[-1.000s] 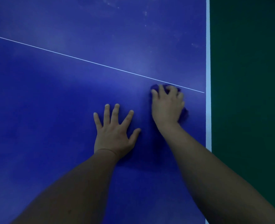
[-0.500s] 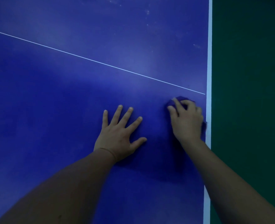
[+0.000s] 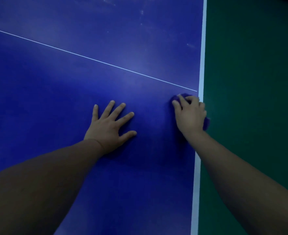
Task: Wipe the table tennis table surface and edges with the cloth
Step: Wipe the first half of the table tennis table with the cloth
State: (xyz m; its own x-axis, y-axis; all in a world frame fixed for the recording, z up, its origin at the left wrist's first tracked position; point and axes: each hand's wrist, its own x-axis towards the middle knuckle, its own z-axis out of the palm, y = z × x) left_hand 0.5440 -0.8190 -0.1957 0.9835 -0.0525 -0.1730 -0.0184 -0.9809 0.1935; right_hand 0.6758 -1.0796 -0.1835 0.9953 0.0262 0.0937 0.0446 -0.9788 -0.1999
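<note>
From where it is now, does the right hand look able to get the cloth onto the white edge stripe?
Probably yes: the right hand grips the cloth, which already overlaps the white edge stripe; nothing lies between.

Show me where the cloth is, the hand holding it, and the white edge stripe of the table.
cloth (image 3: 207, 123), head view, purple fold poking out beside the hand.
right hand (image 3: 190, 114), head view, back of the hand.
white edge stripe (image 3: 202, 53), head view, stretch beyond the hand.
</note>
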